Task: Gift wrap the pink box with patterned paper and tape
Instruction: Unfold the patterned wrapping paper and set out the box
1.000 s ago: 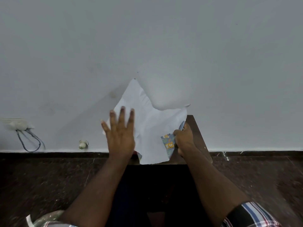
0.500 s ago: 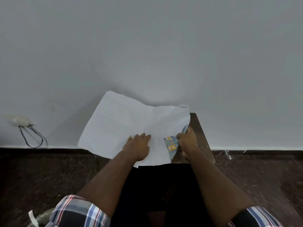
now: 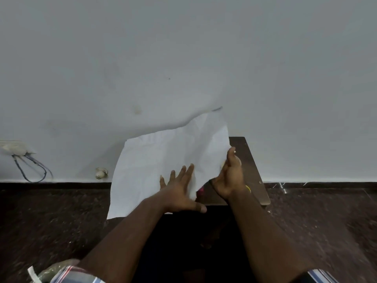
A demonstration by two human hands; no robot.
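The wrapping paper (image 3: 163, 160) shows its white back and lies rumpled over the left part of a small brown table (image 3: 253, 172). Its right side stands lifted against the wall. A sliver of the pink box (image 3: 201, 189) peeks out under the paper's near edge, between my hands; the rest of the box is hidden. My left hand (image 3: 179, 188) lies flat on the paper with fingers spread. My right hand (image 3: 230, 174) holds the paper's right edge, thumb pointing up and fingers tucked behind the sheet. No tape is in sight.
The table stands against a white wall, on a dark speckled floor (image 3: 51, 221). A wall socket with looped cables (image 3: 26, 162) is at the far left, and a small white fitting (image 3: 101, 172) sits low on the wall.
The paper's right side has swung up and its patterned corner is out of sight. My left hand slid right and opened flat; my right hand turned thumb-up along the paper's edge.
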